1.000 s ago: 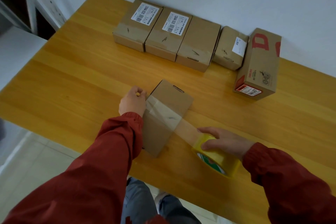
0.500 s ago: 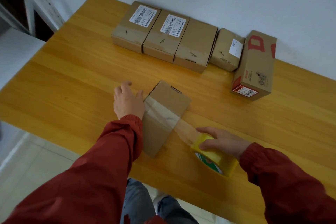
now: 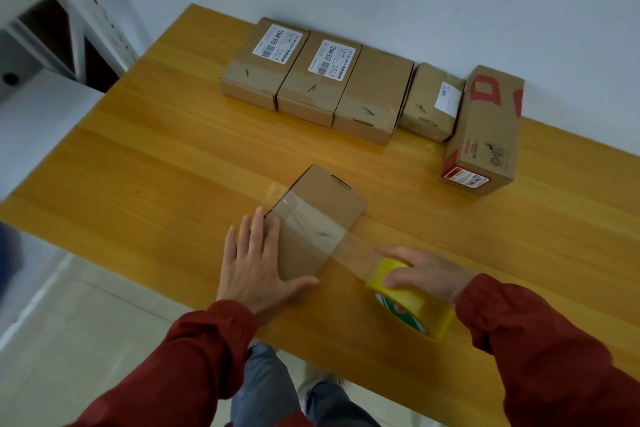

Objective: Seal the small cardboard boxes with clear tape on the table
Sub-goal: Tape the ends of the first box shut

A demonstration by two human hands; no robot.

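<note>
The left hand (image 3: 254, 267) lies flat, fingers straight, against the small box (image 3: 313, 225), apparently pressing it, while the right hand (image 3: 424, 274) grips the tape roll (image 3: 410, 298), its clear strip (image 3: 349, 248) stretched across the box.

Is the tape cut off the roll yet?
Not cut. The clear strip runs unbroken from the top of the box to the yellow roll, which the right hand grips.

White shelving (image 3: 97, 12), pale floor tiles (image 3: 104, 340)
</note>
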